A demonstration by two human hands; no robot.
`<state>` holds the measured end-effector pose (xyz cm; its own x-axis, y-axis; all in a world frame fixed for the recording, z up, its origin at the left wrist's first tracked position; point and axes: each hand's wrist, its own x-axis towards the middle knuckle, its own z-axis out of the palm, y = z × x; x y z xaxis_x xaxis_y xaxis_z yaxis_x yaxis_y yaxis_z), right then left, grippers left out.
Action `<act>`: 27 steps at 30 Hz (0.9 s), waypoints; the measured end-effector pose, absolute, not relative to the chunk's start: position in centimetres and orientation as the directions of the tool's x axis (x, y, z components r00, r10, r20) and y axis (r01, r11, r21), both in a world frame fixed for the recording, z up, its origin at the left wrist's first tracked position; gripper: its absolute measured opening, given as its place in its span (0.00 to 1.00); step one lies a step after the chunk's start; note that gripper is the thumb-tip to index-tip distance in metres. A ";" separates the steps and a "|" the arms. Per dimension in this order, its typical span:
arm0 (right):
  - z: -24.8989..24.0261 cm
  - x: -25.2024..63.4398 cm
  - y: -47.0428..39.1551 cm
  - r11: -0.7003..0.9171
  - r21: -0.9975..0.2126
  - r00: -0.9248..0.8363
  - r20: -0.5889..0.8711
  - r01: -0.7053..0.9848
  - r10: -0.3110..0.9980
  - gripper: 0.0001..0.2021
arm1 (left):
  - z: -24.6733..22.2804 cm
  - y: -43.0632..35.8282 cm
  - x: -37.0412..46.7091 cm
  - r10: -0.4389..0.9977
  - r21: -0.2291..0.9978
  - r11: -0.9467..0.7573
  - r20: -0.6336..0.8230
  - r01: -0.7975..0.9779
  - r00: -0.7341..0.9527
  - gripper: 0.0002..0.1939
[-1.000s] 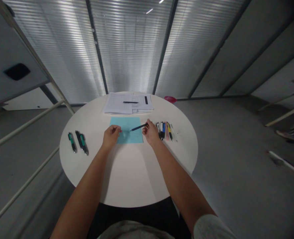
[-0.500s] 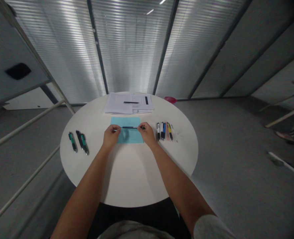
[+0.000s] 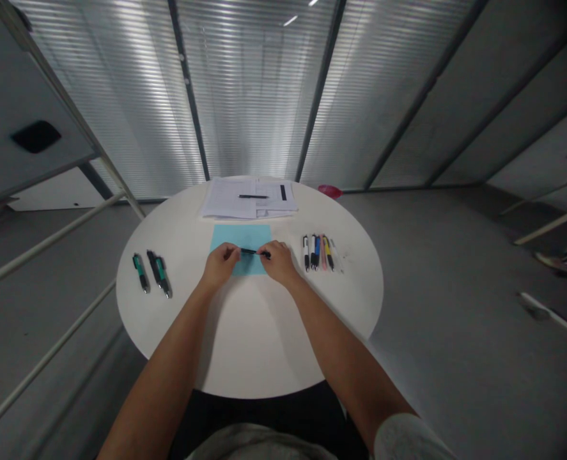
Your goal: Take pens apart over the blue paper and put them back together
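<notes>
My left hand [image 3: 221,264] pinches the left end of a slim dark pen [image 3: 248,251]. Its other end is in the fingers of my right hand [image 3: 278,262], where a small dark part sticks out past the fingertips. The pen lies crosswise above a light blue sheet [image 3: 223,234] in the middle of the round white table [image 3: 252,332]. My fingers cover both pen ends, so I cannot make out whether it is in one piece.
Black and green pens [image 3: 160,271] lie at the left. A row of several mixed pens [image 3: 317,252] lies at the right. Behind the blue sheet is a stack of papers [image 3: 225,199] with a black pen [image 3: 253,197] on top. A metal frame [image 3: 53,236] stands left of the table.
Both hands have come closer together and slightly nearer to me. Less of the pen shows between them, and the dark part at my right fingers shows more clearly.
</notes>
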<state>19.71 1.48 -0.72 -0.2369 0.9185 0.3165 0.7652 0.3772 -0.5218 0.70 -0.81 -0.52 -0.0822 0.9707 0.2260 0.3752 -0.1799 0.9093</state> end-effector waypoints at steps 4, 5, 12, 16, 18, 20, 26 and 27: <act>0.3 19.3 0.5 0.409 -0.536 -0.258 0.335 0.739 0.906 0.08 | -0.7 -0.8 0.7 0.967 0.897 -0.235 0.256 0.374 -0.008 0.15; 0.4 19.2 0.3 0.430 -0.538 -0.282 0.338 0.725 0.898 0.08 | -0.8 -0.8 0.7 0.968 0.905 -0.237 0.252 0.353 0.006 0.14; 0.0 18.8 0.4 0.502 -0.564 -0.375 0.333 0.656 0.865 0.09 | -0.4 -1.0 0.9 0.978 0.945 -0.206 0.195 0.253 0.067 0.15; 0.1 18.8 0.4 0.519 -0.583 -0.393 0.339 0.625 0.855 0.09 | -0.1 -1.1 1.0 0.979 0.950 -0.198 0.180 0.242 0.094 0.15; 0.3 18.9 0.4 0.524 -0.594 -0.399 0.342 0.610 0.851 0.09 | -0.1 -1.1 1.0 0.979 0.947 -0.197 0.178 0.253 0.097 0.15; 0.3 18.9 0.5 0.523 -0.609 -0.403 0.337 0.596 0.851 0.09 | -0.1 -1.1 1.0 0.980 0.943 -0.197 0.178 0.269 0.094 0.14; -0.3 18.9 1.0 0.542 -0.658 -0.415 0.359 0.522 0.836 0.10 | 0.1 -1.2 0.8 0.979 0.939 -0.200 0.183 0.280 0.088 0.14; -0.3 18.9 1.1 0.543 -0.661 -0.411 0.364 0.519 0.836 0.10 | 0.2 -1.2 0.8 0.980 0.939 -0.199 0.182 0.279 0.084 0.13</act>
